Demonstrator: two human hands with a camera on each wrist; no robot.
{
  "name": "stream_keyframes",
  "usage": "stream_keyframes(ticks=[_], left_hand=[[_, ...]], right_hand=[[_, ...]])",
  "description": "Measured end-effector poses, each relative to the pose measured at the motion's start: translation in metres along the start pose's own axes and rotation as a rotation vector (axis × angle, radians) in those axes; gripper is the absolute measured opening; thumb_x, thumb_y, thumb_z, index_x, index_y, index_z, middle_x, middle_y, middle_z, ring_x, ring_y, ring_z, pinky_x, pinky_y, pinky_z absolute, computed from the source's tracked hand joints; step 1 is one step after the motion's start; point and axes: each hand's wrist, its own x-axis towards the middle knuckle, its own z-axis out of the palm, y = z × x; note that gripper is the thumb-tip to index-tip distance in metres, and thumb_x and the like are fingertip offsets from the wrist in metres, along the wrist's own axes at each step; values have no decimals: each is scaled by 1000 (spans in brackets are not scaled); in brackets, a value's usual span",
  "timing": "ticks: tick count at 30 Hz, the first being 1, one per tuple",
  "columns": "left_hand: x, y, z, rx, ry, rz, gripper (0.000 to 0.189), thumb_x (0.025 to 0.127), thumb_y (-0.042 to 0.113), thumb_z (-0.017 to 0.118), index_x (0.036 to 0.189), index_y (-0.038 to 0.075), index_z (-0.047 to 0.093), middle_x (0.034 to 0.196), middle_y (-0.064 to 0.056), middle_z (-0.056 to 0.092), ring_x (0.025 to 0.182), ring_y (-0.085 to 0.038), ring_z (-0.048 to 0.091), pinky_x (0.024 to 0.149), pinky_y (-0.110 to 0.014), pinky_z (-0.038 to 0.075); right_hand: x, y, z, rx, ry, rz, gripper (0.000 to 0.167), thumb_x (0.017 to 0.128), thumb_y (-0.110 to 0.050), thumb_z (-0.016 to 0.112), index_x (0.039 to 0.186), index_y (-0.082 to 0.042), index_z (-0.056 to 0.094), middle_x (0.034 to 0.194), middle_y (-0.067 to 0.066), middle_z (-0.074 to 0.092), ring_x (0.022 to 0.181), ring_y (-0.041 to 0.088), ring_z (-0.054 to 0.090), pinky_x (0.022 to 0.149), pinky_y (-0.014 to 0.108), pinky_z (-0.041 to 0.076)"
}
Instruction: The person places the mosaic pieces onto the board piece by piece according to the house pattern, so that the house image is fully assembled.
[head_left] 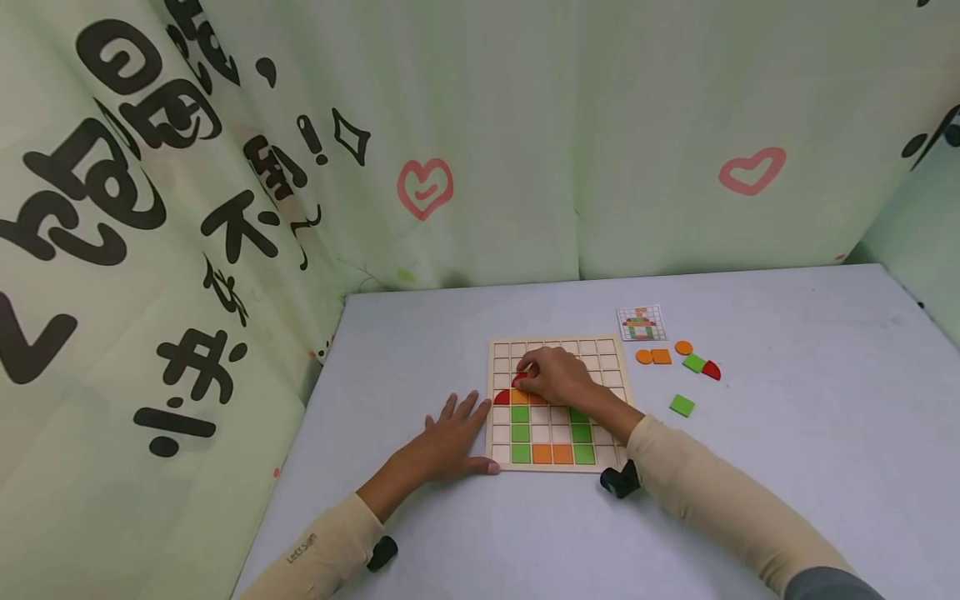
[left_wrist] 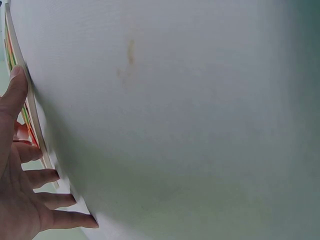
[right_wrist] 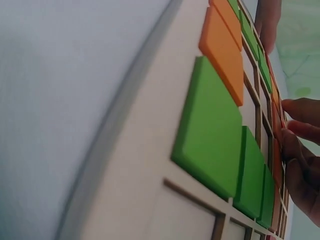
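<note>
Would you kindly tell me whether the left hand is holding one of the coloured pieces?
No, the left hand lies with fingers spread at the left edge of the board, gripping nothing.

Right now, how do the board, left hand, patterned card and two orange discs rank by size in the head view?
1. Board
2. Left hand
3. Patterned card
4. Left disc and right disc: too alike to rank

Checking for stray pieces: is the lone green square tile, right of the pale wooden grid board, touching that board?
Apart. Head view: bare pale tabletop shows between the green square tile and the right edge of the wooden grid board.
</note>
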Motion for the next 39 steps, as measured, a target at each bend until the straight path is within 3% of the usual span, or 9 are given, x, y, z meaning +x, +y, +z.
stream_keyframes(ticks=[19, 31, 39], left_hand=[[1, 3, -1, 4, 17, 0, 103, 81, 64, 72, 161, 20, 24, 168, -11, 21, 152, -46, 17, 106, -75, 31], [-1, 4, -3, -16, 12, -7, 103, 81, 63, 73, 161, 20, 25, 168, -11, 21, 153, -45, 17, 106, -76, 30], [-1, 2, 1, -19, 25, -5, 103, 80, 62, 74, 161, 20, 25, 167, -12, 22, 152, -45, 18, 106, -76, 30]], right_hand=[[2, 2, -7, -17, -24, -5, 19, 89, -26, 77, 102, -12, 76, 85, 0, 70, 75, 16, 57, 68, 30, 45], [-18, 23, -26, 86, -90, -154, 26, 93, -24, 71, 115, -11, 72, 98, -2, 71, 94, 16, 61, 88, 38, 51], [-41, 61, -48, 138, -89, -132, 30, 93, -27, 72, 118, -10, 72, 101, 0, 69, 74, 14, 55, 65, 26, 48]])
